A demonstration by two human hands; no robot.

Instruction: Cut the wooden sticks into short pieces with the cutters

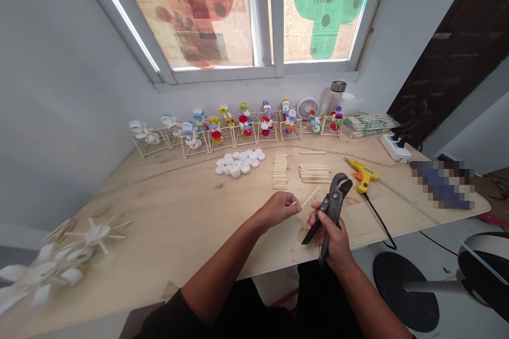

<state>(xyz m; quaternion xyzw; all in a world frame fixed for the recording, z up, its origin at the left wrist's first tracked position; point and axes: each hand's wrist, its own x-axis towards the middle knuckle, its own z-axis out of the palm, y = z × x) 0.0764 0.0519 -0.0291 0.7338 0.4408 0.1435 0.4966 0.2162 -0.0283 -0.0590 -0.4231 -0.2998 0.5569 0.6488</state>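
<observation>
My right hand (336, 238) is wrapped round the handles of a black pipe cutter (334, 196), whose curved jaw points up and away from me. Its two handles are spread apart. To the left, my left hand (280, 209) is closed in a pinch over the table, with a thin wooden stick (310, 197) reaching out from its fingertips toward the cutter. Just beyond my hands lie two neat stacks of cut sticks, one upright stack (280, 171) and one wider stack (314, 173). A single stick (313, 152) lies behind them.
White bottle caps (238, 161) are grouped left of the stacks. Small cap-wheel models on stick frames (220, 137) line the wall. A yellow glue gun (363, 175), power strip (395, 148) and bagged sticks (369, 125) are rightward. Spoked stick wheels (97, 234) lie at left.
</observation>
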